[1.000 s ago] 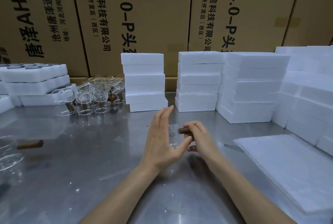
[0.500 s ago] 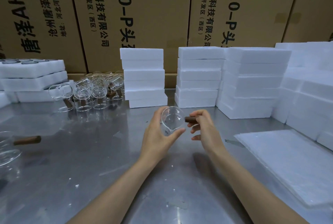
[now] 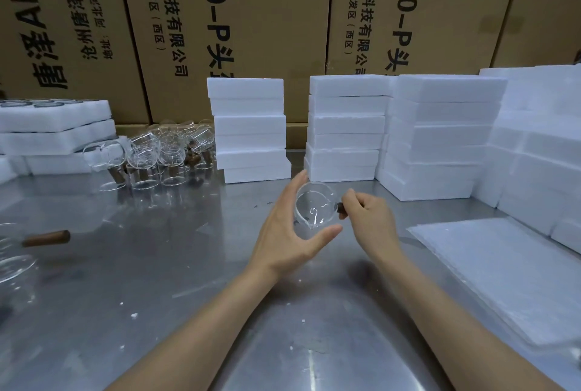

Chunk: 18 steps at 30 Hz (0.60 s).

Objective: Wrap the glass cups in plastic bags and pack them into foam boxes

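Observation:
A clear glass cup (image 3: 314,206) with a brown wooden handle (image 3: 340,207) is held above the steel table, its mouth tilted toward me. My left hand (image 3: 287,230) cups its round body between thumb and fingers. My right hand (image 3: 367,217) grips the handle at the cup's right side. A flat stack of clear plastic bags (image 3: 500,271) lies on the table at the right. White foam boxes (image 3: 250,129) stand in stacks along the back.
Several more glass cups (image 3: 157,155) with brown handles cluster at the back left beside foam trays (image 3: 56,126). Another cup (image 3: 19,252) lies at the far left edge. More foam stacks (image 3: 440,136) fill the right. Cardboard cartons (image 3: 251,29) wall off the rear.
The cup has turned from upright to tilted with its mouth facing me, and both hands have risen slightly. My left hand's fingers have closed around the glass body.

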Each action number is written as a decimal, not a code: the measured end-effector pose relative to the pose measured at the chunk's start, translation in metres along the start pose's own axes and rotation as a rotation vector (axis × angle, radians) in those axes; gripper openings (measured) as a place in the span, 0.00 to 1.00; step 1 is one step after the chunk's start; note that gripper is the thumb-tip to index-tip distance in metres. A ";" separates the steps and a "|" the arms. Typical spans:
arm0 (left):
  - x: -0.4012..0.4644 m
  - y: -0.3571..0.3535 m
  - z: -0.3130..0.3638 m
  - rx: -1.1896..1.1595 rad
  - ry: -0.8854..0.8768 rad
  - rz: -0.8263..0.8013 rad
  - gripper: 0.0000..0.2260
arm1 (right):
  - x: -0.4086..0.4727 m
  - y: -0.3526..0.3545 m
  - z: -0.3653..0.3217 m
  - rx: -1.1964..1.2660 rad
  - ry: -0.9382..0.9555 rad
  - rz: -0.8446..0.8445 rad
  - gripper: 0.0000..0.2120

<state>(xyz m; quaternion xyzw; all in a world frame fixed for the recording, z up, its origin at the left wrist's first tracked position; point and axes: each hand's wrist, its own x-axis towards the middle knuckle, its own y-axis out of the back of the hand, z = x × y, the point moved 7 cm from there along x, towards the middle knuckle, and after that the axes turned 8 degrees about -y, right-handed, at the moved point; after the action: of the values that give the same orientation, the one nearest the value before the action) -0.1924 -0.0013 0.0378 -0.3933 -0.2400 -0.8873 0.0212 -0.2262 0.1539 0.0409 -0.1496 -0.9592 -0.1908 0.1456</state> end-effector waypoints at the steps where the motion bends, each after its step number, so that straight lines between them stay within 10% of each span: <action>1: 0.000 0.001 0.000 -0.022 0.007 0.019 0.40 | 0.000 -0.001 -0.001 0.005 0.009 0.000 0.21; 18: -0.006 0.003 -0.020 -0.374 0.369 0.385 0.14 | -0.009 -0.014 -0.008 -0.142 0.116 -0.050 0.21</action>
<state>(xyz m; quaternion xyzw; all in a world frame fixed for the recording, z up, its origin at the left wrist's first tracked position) -0.2015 -0.0135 0.0231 -0.2612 0.0136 -0.9520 0.1591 -0.2212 0.1362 0.0404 -0.1244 -0.9366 -0.2703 0.1849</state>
